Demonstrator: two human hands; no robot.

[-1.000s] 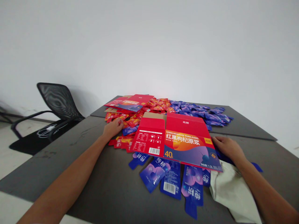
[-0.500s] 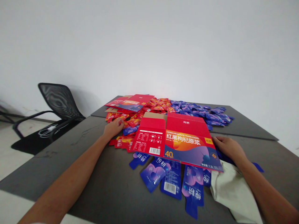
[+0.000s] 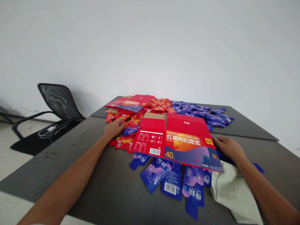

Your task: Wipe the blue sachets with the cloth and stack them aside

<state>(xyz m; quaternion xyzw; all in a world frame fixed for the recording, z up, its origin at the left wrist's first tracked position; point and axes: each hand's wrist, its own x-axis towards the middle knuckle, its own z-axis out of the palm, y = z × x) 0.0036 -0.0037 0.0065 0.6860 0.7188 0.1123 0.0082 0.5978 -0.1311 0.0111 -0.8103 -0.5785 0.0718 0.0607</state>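
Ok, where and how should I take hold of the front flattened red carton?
Probably pinch its right edge, above and below, coming from the right. The flattened carton is thin and lies over blue pouches, which may prop it enough to reach beneath; the right hand is next to that edge.

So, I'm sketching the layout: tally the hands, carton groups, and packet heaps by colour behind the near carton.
Hands: 2, left hand, right hand
Carton groups: 2, near group, far group
Red heap: 1
Blue heap: 1
Total: 6
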